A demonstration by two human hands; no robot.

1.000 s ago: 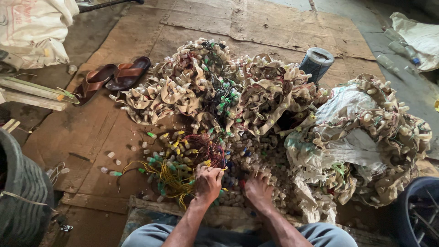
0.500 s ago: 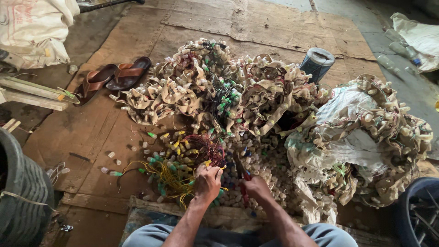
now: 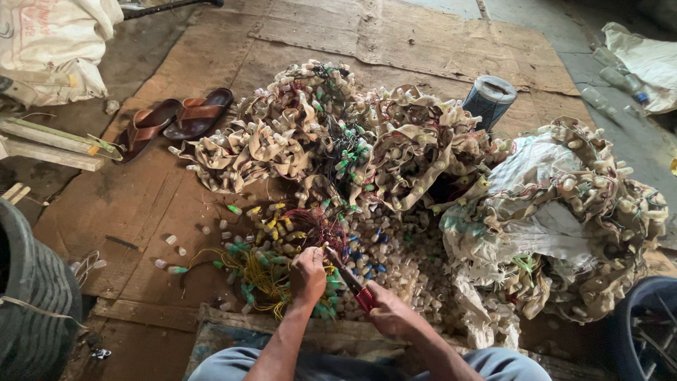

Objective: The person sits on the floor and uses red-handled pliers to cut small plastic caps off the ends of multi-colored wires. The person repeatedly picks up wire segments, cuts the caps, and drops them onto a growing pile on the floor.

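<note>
A big heap of strung small bulbs and wires [image 3: 331, 148] lies on the cardboard floor in front of me. My left hand [image 3: 308, 276] is closed on a bundle of thin dark red wires [image 3: 310, 227] at the near edge of the heap. My right hand [image 3: 392, 316] grips red-handled cutters [image 3: 352, 283], their tip pointing up-left toward the left hand. Loose bulbs with yellow and green wires [image 3: 264, 275] are scattered just left of my hands.
A white sack draped with more bulb strings [image 3: 564, 219] sits at right. A pair of brown sandals [image 3: 176, 121] lies at left, a dark cylindrical tin [image 3: 489, 99] behind the heap, a tyre [image 3: 32, 310] at lower left, a white bag [image 3: 49, 49] at top left.
My right hand has drawn back toward me and now shows the red-handled cutters aimed at the wires in my left hand. The left hand stays in place.
</note>
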